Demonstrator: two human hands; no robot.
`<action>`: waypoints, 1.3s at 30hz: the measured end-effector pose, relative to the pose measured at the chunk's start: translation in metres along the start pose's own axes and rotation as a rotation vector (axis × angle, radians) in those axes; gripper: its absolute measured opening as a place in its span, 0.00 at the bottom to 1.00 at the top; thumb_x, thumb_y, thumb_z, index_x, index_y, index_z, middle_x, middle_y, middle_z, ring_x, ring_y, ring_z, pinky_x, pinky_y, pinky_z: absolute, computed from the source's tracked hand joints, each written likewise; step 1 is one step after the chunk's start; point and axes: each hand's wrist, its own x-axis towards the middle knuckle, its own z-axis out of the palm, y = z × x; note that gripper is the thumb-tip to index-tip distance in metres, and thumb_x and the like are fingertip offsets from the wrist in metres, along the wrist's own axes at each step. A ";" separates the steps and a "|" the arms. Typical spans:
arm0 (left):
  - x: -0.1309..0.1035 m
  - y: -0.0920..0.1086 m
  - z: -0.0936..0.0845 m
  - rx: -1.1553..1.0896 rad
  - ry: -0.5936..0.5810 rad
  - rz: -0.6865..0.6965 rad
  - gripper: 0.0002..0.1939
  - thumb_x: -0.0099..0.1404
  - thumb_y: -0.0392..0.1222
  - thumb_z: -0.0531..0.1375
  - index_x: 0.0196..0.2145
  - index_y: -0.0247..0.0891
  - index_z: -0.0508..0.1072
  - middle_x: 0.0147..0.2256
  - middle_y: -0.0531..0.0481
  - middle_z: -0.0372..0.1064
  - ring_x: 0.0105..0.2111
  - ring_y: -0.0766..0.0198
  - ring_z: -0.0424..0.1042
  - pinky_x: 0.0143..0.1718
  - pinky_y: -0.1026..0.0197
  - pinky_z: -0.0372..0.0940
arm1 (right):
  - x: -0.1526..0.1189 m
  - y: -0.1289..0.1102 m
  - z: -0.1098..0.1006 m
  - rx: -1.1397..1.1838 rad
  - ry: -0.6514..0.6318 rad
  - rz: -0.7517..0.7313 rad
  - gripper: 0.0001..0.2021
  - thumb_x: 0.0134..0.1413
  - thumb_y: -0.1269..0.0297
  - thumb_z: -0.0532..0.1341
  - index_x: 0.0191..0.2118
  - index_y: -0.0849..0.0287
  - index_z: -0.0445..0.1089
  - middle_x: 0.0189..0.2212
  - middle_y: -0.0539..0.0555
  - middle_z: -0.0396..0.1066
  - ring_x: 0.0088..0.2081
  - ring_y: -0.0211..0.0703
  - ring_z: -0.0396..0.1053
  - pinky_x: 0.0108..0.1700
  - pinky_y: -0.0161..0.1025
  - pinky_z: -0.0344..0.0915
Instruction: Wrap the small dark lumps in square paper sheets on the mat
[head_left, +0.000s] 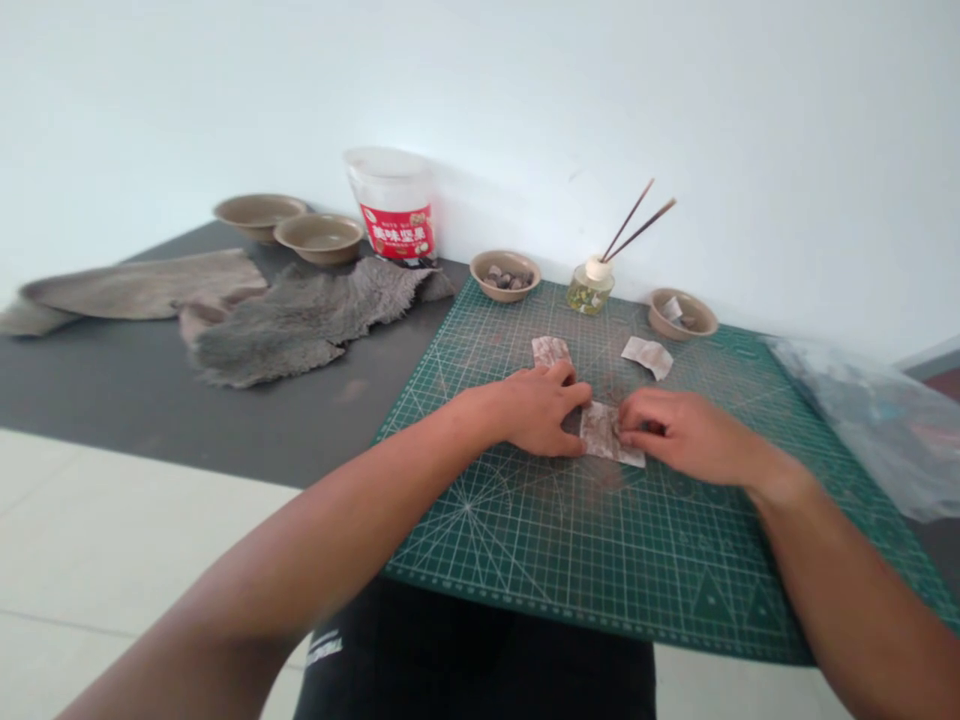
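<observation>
While a stained paper piece [602,432] is laid on a green cutting mat [510,545], its two sides are met by a left hand [541,408] and a right hand [679,432]

Between the two hands, near the middle of the mat, the paper is spread out flat, with its brown-marked face turned up. The left hand is held open and palm down, with thumb and forefinger parted at the paper's left edge. The right hand is half curled over the right part, with thumb and fingers drawn close together; whether anything is gripped between them cannot be told.

The left forearm [360,500] is stretched diagonally from the near left, and the right forearm [832,580] is angled inward from the near right.

Just beyond the left hand, a second marked piece [551,350] is partly covered by its fingers. Farther right, a pale piece [646,357] is left lying by itself. Along the far side, a bowl of dark lumps [480,268], a reed diffuser [590,292] and a smaller-looking bowl [701,322] are lined up.
</observation>
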 end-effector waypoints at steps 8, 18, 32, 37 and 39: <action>0.002 -0.001 0.001 0.008 0.011 -0.007 0.29 0.63 0.61 0.57 0.55 0.43 0.63 0.59 0.40 0.55 0.56 0.45 0.65 0.56 0.47 0.61 | -0.001 0.002 -0.004 -0.006 0.048 0.067 0.06 0.63 0.63 0.60 0.35 0.56 0.72 0.34 0.52 0.74 0.35 0.43 0.71 0.39 0.40 0.64; 0.002 0.000 0.002 0.013 0.020 -0.022 0.29 0.62 0.62 0.57 0.54 0.43 0.64 0.57 0.41 0.56 0.54 0.46 0.66 0.55 0.47 0.61 | 0.003 -0.002 0.000 0.009 0.086 0.059 0.05 0.62 0.65 0.60 0.33 0.56 0.71 0.33 0.51 0.74 0.34 0.43 0.70 0.37 0.39 0.62; 0.000 0.001 0.002 0.017 0.012 -0.003 0.29 0.62 0.62 0.57 0.54 0.41 0.64 0.58 0.39 0.56 0.53 0.44 0.67 0.54 0.45 0.63 | -0.002 -0.007 0.007 0.056 -0.024 -0.044 0.05 0.64 0.65 0.59 0.35 0.55 0.69 0.37 0.51 0.72 0.38 0.41 0.70 0.41 0.39 0.64; 0.000 0.001 0.003 0.031 0.041 -0.008 0.28 0.63 0.61 0.57 0.54 0.41 0.64 0.58 0.39 0.57 0.53 0.43 0.66 0.54 0.45 0.63 | 0.000 -0.002 0.007 -0.070 0.151 0.097 0.06 0.64 0.64 0.58 0.35 0.56 0.69 0.33 0.52 0.71 0.35 0.43 0.69 0.38 0.40 0.62; 0.000 0.002 0.003 0.029 0.040 -0.006 0.28 0.63 0.61 0.56 0.54 0.41 0.65 0.57 0.39 0.57 0.54 0.44 0.66 0.54 0.45 0.63 | -0.001 -0.002 0.005 -0.057 0.094 0.070 0.06 0.63 0.64 0.59 0.34 0.56 0.69 0.33 0.52 0.71 0.34 0.43 0.68 0.38 0.40 0.62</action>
